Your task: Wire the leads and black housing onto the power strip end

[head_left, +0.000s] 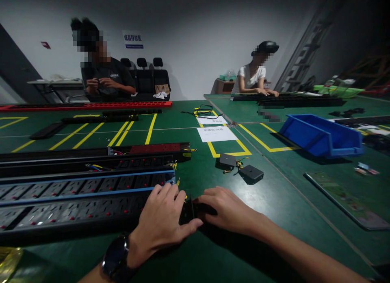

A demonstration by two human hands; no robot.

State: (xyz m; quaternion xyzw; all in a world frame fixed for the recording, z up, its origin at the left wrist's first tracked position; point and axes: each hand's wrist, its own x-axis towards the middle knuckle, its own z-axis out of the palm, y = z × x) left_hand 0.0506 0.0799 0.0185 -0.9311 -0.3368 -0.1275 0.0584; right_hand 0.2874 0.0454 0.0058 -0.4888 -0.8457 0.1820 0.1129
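A long black power strip (91,216) with rows of sockets and small red dots lies at the near left. My left hand (163,216), with a dark watch at the wrist, grips its right end, fingers bent over the top and thumb stretched toward the right. My right hand (227,207) is closed on a thin dark end plate (191,207) held upright against or close beside that end; the exact contact is hidden. Behind lies a blue-edged power strip (76,187), with a yellow-green wire at its end. Two small black box modules (251,174) with short wires lie beyond my right hand.
A blue bin (319,136) and a flat glossy phone or tablet (347,201) occupy the right side. Paper labels (217,134) lie mid-table. More strip housings (91,159) stretch left. Across the table, two people (106,79) work by a red rail (91,106) and black strips (301,100).
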